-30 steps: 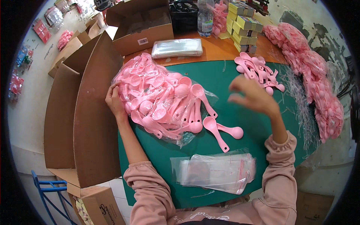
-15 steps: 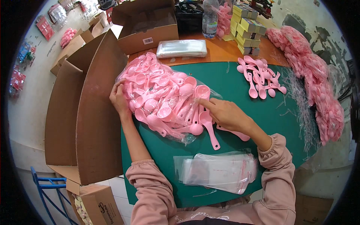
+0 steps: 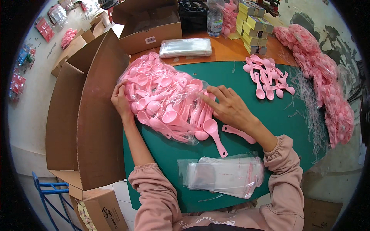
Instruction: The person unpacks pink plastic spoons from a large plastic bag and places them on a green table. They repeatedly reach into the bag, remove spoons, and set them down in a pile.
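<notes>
Pink spoons (image 3: 169,116), head view: heaped in a clear bag (image 3: 189,92) near the table's (image 3: 227,73) left edge. Left hand (image 3: 121,101) curls against its left side, right hand (image 3: 230,107) bends fingers at its right; can't tell what either pinches. I'd brace left, work right gently, avoid spills.
</notes>
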The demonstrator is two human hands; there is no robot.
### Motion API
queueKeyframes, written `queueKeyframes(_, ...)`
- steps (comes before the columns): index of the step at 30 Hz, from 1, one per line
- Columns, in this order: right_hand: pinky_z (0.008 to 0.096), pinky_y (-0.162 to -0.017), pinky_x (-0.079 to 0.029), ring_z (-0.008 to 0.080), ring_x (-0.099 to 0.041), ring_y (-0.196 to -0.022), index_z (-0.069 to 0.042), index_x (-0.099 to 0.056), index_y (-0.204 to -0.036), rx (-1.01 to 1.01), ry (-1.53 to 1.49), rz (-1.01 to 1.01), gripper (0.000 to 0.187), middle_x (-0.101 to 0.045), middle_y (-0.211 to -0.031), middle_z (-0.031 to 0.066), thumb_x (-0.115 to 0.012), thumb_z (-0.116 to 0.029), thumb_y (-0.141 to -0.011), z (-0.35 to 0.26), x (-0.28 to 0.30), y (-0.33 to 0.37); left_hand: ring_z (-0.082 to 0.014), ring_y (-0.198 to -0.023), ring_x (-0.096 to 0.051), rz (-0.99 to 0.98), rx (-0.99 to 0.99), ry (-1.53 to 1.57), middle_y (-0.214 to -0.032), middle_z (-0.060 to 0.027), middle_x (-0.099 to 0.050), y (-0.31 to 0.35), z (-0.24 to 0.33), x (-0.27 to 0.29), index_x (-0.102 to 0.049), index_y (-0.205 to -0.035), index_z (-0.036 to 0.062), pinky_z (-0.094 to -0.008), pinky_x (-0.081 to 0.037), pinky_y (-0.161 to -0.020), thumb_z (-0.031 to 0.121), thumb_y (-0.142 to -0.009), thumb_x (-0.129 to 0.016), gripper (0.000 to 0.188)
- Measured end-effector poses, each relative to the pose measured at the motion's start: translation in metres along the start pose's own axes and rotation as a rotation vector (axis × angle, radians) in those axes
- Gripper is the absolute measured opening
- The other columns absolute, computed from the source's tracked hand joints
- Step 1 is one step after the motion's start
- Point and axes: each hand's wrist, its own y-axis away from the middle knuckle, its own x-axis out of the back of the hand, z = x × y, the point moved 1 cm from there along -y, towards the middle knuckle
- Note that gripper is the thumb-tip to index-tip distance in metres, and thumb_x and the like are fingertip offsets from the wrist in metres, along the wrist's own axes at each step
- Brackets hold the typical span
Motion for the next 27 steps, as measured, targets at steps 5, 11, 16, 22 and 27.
queueKeyframes(5,0.0311,-0.074,-0.042,0.0233,-0.047,-0.087,-0.013,-0.058,-0.099,-0.021,-0.11,-0.029,0.032,-0.048,-0.097,0.0093,-0.057,-0.009,-0.067,0.004,-0.003,0.002,-0.0161,-0.092,-0.054,-0.024,0.032,-0.034,-0.097,-0.0094,-0.06,-0.001,-0.001,0.003,-0.061,-0.09,-0.0025,-0.0259,-0.038,-0.087,0.008,-0.079,-0.044,0.022)
queueKeyframes(11,0.0328,-0.077,-0.039,0.0231,-0.046,-0.09,-0.013,-0.058,-0.091,0.033,-0.167,0.074,0.03,-0.048,-0.097,0.0076,-0.062,-0.01,-0.061,0.013,-0.003,0.008,-0.0119,-0.085,-0.055,0.005,0.016,-0.018,-0.089,-0.0057,-0.062,-0.001,-0.003,0.001,-0.064,-0.085,-0.0013,-0.0226,-0.04,-0.079,0.004,-0.08,-0.045,0.02)
queueKeyframes(16,0.0336,-0.078,-0.039,0.0228,-0.045,-0.093,-0.012,-0.056,-0.081,0.048,-0.15,0.071,0.022,-0.048,-0.098,0.0059,-0.062,-0.011,-0.06,0.023,0.003,0.011,-0.0122,-0.085,-0.055,0.003,0.019,-0.004,-0.089,-0.0063,-0.062,-0.002,-0.003,0.003,-0.063,-0.085,-0.0015,-0.0225,-0.04,-0.079,0.005,-0.08,-0.045,0.02)
queueKeyframes(22,0.0331,-0.079,-0.038,0.0223,-0.045,-0.095,-0.012,-0.056,-0.078,0.076,-0.149,0.061,0.015,-0.048,-0.098,0.0045,-0.059,-0.012,-0.064,0.023,-0.007,0.016,-0.0127,-0.085,-0.055,-0.006,0.001,-0.018,-0.089,-0.0067,-0.062,-0.003,-0.003,0.004,-0.063,-0.086,-0.002,-0.0223,-0.041,-0.079,0.005,-0.08,-0.045,0.02)
queueKeyframes(27,0.033,-0.08,-0.038,0.0221,-0.045,-0.096,-0.013,-0.057,-0.078,0.092,-0.141,0.097,0.015,-0.048,-0.099,0.0044,-0.06,-0.014,-0.063,0.02,-0.015,0.019,-0.0131,-0.085,-0.056,0.005,0.004,-0.07,-0.089,-0.007,-0.062,0.0,0.001,0.0,-0.063,-0.086,-0.0022,-0.0224,-0.041,-0.079,0.004,-0.08,-0.045,0.02)
